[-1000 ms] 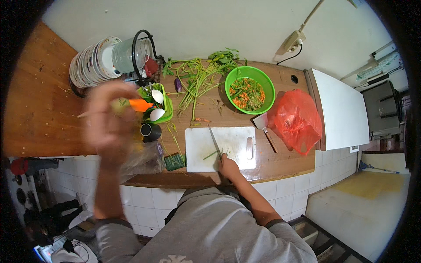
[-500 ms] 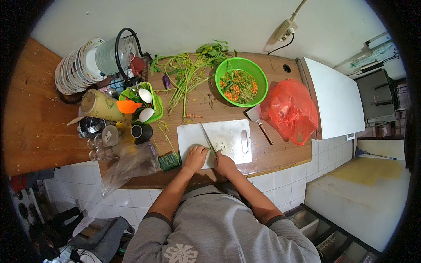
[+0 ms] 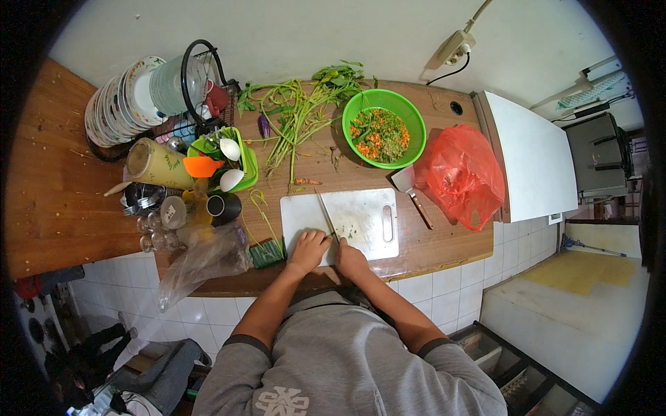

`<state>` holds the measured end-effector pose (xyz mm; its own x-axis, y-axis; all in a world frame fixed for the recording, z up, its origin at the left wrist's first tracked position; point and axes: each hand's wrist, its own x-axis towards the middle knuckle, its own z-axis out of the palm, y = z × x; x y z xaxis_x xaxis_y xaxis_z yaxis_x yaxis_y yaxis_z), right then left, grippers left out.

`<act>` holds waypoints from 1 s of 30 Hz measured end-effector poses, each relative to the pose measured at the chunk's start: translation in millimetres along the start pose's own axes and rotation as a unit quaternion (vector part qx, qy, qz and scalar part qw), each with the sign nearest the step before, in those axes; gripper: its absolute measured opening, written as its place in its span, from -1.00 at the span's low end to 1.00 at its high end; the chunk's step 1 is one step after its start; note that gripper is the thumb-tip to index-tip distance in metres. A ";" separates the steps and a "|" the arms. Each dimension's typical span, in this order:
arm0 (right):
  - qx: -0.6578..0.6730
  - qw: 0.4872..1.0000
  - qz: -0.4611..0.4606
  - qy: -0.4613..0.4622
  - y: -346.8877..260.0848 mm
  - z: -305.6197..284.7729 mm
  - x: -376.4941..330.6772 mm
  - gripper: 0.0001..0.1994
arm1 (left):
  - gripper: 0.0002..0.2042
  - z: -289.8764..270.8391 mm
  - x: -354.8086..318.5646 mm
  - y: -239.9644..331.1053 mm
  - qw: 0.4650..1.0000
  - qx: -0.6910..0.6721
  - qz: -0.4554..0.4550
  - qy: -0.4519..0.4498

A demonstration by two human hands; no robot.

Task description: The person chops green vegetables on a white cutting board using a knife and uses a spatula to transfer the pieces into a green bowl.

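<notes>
A white cutting board (image 3: 368, 246) with a handle slot lies near the counter's front edge. My right hand (image 3: 352, 259) is closed round the handle of a knife (image 3: 326, 213), its blade pointing away from me across the board. Just left of the blade, my left hand (image 3: 309, 248) rests on the board with its fingers curled down. Whatever lies under those fingers is too small and covered to name. Small green bits are scattered on the board right of the knife. Beyond it stands a green bowl (image 3: 419, 142) of chopped orange and green vegetables.
Leafy green stalks (image 3: 298, 132), a purple eggplant (image 3: 263, 126) and a carrot piece (image 3: 307, 182) lie behind the board. A metal scraper (image 3: 420, 208) and red plastic bag (image 3: 463, 177) are at right. Left stand a dish rack (image 3: 187, 76), utensil basket (image 3: 251, 170) and clear bag (image 3: 201, 267).
The knife has shifted slightly, its blade now closer to my left fingers. My right hand has moved a little left with it. The rest stays in place.
</notes>
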<state>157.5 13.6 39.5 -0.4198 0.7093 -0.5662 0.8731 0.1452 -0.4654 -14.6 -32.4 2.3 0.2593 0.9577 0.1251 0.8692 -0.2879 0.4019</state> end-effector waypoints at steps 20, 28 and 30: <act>-0.029 0.999 -0.029 0.011 -0.7 -12.9 8.8 -0.79 | -0.79 8.7 -3.5 0.0 0.988 -0.114 -0.077 0.070; -0.019 0.999 -0.029 0.022 9.1 11.9 10.1 -0.81 | -0.75 6.6 -4.0 1.8 0.984 -0.142 -0.084 0.071; -0.026 0.997 -0.055 0.053 5.9 11.6 14.4 -0.82 | -0.76 6.7 -3.5 1.1 0.984 -0.141 -0.084 0.069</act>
<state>153.7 16.7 20.7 -0.4881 0.7552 -0.4375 0.8357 0.2598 -0.4839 -11.7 -36.0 -3.7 0.0443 0.9877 0.1497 0.7383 -0.1333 0.6612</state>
